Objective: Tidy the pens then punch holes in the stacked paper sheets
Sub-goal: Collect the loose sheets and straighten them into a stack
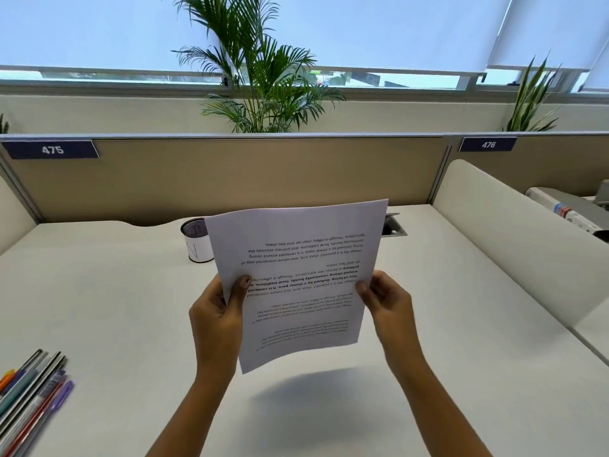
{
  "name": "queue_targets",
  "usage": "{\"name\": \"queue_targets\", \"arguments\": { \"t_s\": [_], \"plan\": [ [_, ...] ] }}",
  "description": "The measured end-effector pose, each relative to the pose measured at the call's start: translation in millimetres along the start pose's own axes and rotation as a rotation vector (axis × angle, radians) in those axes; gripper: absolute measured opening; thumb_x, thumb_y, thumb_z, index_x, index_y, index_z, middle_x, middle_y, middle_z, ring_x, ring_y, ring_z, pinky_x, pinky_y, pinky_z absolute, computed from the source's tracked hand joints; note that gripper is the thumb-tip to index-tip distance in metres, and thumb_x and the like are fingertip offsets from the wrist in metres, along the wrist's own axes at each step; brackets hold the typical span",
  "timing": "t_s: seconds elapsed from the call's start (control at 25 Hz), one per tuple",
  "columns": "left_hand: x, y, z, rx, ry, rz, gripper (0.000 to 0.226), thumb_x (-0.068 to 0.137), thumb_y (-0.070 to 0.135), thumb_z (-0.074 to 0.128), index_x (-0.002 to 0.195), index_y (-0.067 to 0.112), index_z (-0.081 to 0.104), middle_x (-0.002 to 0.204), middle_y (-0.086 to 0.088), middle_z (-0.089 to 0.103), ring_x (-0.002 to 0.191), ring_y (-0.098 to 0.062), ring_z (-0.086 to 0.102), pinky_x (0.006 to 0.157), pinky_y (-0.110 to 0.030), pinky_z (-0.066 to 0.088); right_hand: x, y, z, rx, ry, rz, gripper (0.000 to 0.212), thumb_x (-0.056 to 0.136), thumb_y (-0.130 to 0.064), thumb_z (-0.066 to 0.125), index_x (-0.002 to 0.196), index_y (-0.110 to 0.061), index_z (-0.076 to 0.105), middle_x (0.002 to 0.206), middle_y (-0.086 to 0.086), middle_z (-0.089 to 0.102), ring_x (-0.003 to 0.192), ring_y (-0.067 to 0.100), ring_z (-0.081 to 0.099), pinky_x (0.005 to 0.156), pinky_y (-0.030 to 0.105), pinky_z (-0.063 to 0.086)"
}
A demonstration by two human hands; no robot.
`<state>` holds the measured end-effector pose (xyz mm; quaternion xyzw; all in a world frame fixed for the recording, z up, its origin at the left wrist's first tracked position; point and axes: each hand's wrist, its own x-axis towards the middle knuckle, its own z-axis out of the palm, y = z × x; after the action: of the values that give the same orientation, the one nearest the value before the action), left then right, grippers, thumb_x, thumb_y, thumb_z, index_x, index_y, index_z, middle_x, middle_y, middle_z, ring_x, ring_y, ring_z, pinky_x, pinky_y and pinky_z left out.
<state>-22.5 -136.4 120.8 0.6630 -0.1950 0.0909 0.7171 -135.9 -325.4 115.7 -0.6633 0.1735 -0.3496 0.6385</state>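
I hold the stacked paper sheets (306,258) up in the air above the desk, printed text upside down to me. My left hand (217,318) grips their left edge, thumb on the front. My right hand (385,301) grips the right edge. The sheets cast a shadow on the desk below. Several pens (31,394) of different colours lie side by side at the desk's near left corner, partly cut off by the frame. A mesh pen holder (196,240) with a white lower band stands behind the sheets' left edge. No hole punch is in view.
The white desk (115,308) is bounded by a tan partition (230,173) at the back and a white curved divider (514,245) on the right. A cable port (393,225) sits at the back right, partly hidden by the paper. Plants stand behind the partition.
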Motion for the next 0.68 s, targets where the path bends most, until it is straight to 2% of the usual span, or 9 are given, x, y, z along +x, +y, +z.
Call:
{"name": "queue_targets", "arguments": {
  "t_s": [0.16,0.28,0.44,0.52,0.56,0.68],
  "plan": [
    [-4,-2,1,-0.018,-0.006,-0.010,0.010,0.086,0.032,0.056,0.085,0.028,0.065,0.081,0.014,0.072,0.069,-0.018,0.063,0.056,-0.028,0.055,-5,11,4,0.025,0.078,-0.065,0.010,0.094,-0.008,0.055,0.091,-0.012,0.064,0.091,-0.003,0.074,0.078,0.009,0.068,0.066,0.015,0.053],
    [-14,-15,-4,0.048,-0.043,0.001,0.006,0.088,0.031,0.057,0.088,0.032,0.063,0.082,0.013,0.072,0.071,-0.013,0.065,0.056,-0.023,0.056,-14,27,2,-0.016,0.111,-0.013,0.009,0.093,-0.009,0.057,0.089,-0.014,0.064,0.089,-0.004,0.074,0.080,0.012,0.068,0.067,0.016,0.054],
    [-34,-38,-8,0.091,-0.066,-0.089,0.011,0.087,0.023,0.058,0.096,0.023,0.064,0.092,0.004,0.072,0.083,-0.026,0.066,0.066,-0.032,0.058,-31,57,4,-0.073,0.122,0.116,0.007,0.093,-0.013,0.057,0.091,-0.009,0.062,0.090,0.004,0.072,0.087,0.026,0.067,0.074,0.028,0.055],
    [-37,-39,-8,0.090,-0.048,-0.099,0.009,0.089,0.022,0.058,0.092,0.028,0.064,0.087,0.008,0.072,0.079,-0.026,0.064,0.064,-0.036,0.055,-32,58,6,-0.073,0.136,0.106,0.009,0.094,-0.012,0.056,0.088,-0.010,0.062,0.087,0.003,0.072,0.084,0.023,0.066,0.071,0.026,0.055],
    [-36,-38,-9,0.082,-0.035,-0.093,0.010,0.089,0.023,0.058,0.090,0.031,0.063,0.085,0.010,0.072,0.077,-0.022,0.064,0.062,-0.034,0.054,-31,56,6,-0.061,0.138,0.080,0.010,0.094,-0.011,0.055,0.087,-0.012,0.061,0.087,0.001,0.072,0.082,0.019,0.066,0.069,0.023,0.055],
    [-33,-34,-11,0.028,-0.019,-0.058,0.013,0.089,0.028,0.057,0.088,0.040,0.063,0.088,0.014,0.071,0.076,-0.011,0.064,0.059,-0.016,0.052,-28,53,6,-0.005,0.127,0.003,0.009,0.094,-0.011,0.055,0.088,-0.012,0.061,0.088,-0.001,0.072,0.080,0.012,0.065,0.067,0.016,0.053]
  ]
}}
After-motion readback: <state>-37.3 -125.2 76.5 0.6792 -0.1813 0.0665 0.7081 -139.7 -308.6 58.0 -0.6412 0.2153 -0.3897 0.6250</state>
